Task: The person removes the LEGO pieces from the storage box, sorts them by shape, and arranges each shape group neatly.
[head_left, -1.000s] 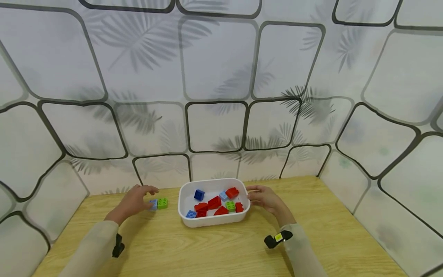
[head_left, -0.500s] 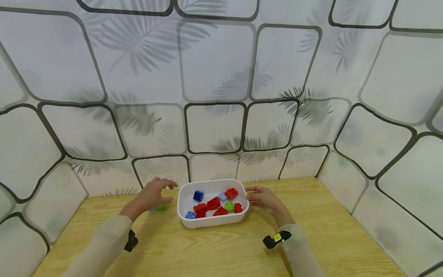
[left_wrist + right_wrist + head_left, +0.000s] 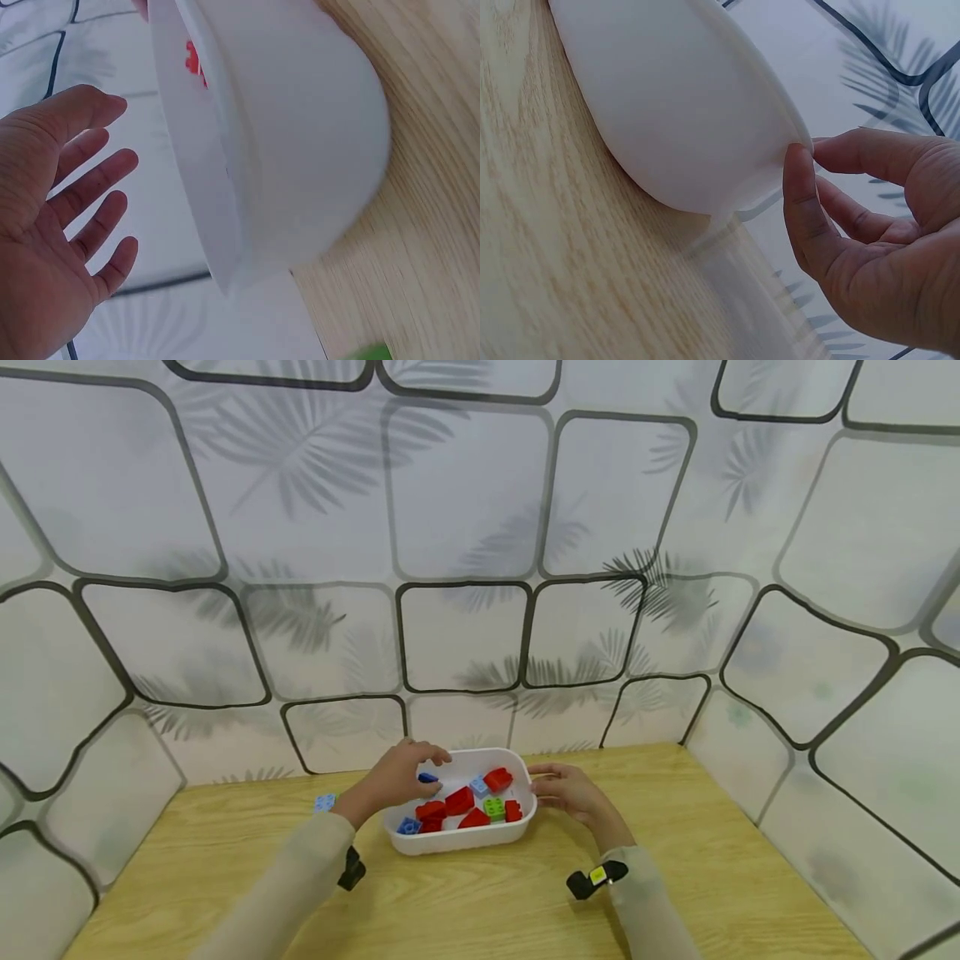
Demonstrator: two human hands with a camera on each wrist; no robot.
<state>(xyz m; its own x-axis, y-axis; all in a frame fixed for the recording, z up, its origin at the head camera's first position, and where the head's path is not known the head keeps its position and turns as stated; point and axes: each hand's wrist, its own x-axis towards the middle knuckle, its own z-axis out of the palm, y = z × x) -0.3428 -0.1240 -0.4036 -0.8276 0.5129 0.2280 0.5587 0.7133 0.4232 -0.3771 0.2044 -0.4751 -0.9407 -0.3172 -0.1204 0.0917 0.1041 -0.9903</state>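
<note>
A white plastic tub (image 3: 450,841) holds several toy building bricks. My left hand (image 3: 397,778) is over the tub's left end, thumb and fingers apart, with a dark blue brick (image 3: 428,777) partly hidden behind them. In the left wrist view the fingers of that hand (image 3: 45,262) are spread and hold nothing, above the tub's rim. At the tub's right end my right hand (image 3: 573,795) pinches the rim between thumb and finger, as the right wrist view shows. Among the bricks lie red ones (image 3: 459,801), a green one (image 3: 494,809) and blue ones (image 3: 408,826).
A light blue brick (image 3: 325,802) lies on the wooden table (image 3: 480,910) left of the tub. Beside it a green brick (image 3: 373,352) is mostly hidden by my left wrist. A patterned wall covering (image 3: 465,635) rises behind and at both sides.
My left hand has moved right, from beside the light blue and green bricks on the table to above the tub's left end. My right hand has stayed at the tub's right rim.
</note>
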